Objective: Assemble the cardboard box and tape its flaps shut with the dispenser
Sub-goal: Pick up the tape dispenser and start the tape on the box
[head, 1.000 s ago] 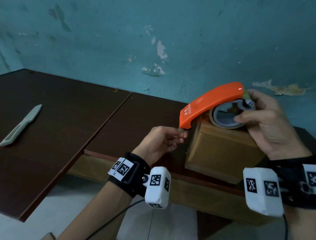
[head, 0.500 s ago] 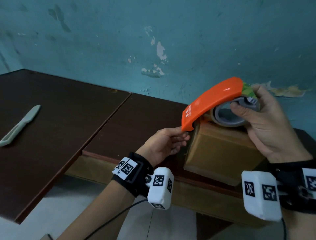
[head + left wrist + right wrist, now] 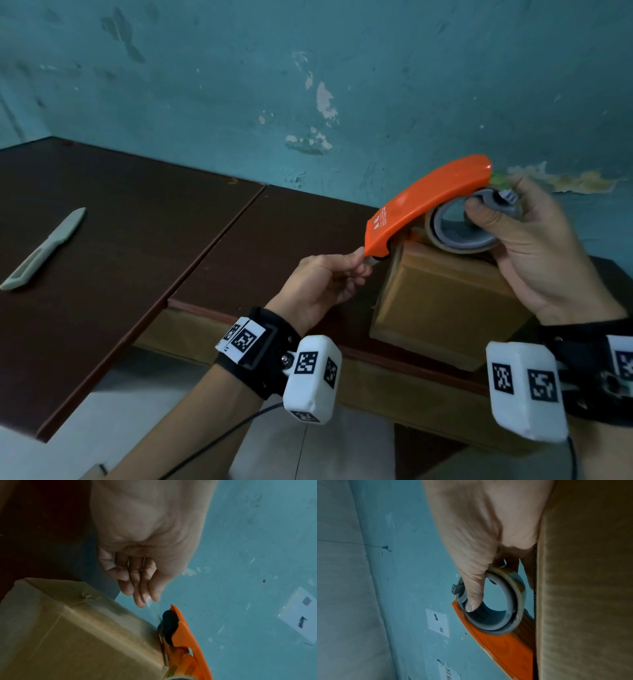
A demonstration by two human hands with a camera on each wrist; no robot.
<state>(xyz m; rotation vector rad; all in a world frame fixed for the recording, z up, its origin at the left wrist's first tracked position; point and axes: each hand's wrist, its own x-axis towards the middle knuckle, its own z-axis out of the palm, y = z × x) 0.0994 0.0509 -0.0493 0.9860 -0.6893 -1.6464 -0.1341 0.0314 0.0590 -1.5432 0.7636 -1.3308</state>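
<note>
with the right hand (image 3: 534, 253) gripping the orange dispenser (image 3: 428, 200) atop the cardboard box (image 3: 442, 301) at four o'clock on the surface (image 3: 137, 222), the left hand (image 3: 322, 287) pinches the tape end (image 3: 148, 602), which may slip or fold onto itself if tension drops.

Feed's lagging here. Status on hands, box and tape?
Left hand pinches the tape end at dispenser nose. Right hand grips dispenser, resting on closed box. Nothing in the way; knife lies far left.

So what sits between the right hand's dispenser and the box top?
Nothing: in the head view the tape roll of the dispenser rests directly on the box.
</note>
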